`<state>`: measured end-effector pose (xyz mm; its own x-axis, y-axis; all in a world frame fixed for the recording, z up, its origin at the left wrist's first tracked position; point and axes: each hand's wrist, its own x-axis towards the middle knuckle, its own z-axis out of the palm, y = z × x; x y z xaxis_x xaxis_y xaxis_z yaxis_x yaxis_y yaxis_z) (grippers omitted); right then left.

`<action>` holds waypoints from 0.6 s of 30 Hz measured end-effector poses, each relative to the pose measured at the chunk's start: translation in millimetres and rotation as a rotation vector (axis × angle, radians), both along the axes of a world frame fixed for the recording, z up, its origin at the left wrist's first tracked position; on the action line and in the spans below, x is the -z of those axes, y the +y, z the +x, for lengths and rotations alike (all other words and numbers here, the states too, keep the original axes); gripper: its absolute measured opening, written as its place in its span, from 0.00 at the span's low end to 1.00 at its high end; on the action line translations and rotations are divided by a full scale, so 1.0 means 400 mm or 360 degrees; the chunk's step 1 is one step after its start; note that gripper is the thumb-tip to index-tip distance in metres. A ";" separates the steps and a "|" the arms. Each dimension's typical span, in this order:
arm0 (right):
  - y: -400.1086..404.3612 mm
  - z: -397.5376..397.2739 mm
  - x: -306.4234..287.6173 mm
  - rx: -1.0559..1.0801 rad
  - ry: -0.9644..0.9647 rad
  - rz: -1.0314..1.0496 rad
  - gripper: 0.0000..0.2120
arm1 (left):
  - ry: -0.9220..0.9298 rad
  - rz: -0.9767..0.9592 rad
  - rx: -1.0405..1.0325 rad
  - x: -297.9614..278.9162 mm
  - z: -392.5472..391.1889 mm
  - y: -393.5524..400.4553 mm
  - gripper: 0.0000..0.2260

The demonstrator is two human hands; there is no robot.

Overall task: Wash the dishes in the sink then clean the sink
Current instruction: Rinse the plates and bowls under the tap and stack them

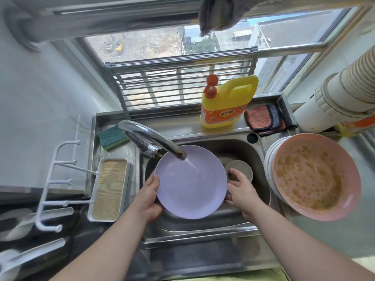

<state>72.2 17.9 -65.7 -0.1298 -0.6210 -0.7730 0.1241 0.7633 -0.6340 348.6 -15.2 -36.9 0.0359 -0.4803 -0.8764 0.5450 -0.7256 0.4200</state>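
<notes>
A lilac plate (188, 185) is held over the steel sink (203, 226), under water running from the chrome faucet (154, 138). My left hand (149, 197) grips the plate's left rim. My right hand (240, 189) holds its right rim, fingers partly spread. Behind the plate, a small grey dish (242, 166) lies in the sink basin. On the counter at right stands a stack of plates topped by a pink plate (312, 177) smeared with orange-brown residue.
A yellow detergent bottle (227, 102) with orange pump stands on the back ledge beside folded cloths (263, 119). A green sponge (111, 136) lies back left. A white rack with a wooden tray (109, 189) sits left of the sink. A white pipe (334, 94) runs at right.
</notes>
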 end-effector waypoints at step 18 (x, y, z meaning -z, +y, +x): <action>-0.069 -0.040 -0.161 -0.0812 0.0353 -0.0670 0.04 | 0.0107 0.0528 0.0402 0.059 -0.019 0.011 0.34</action>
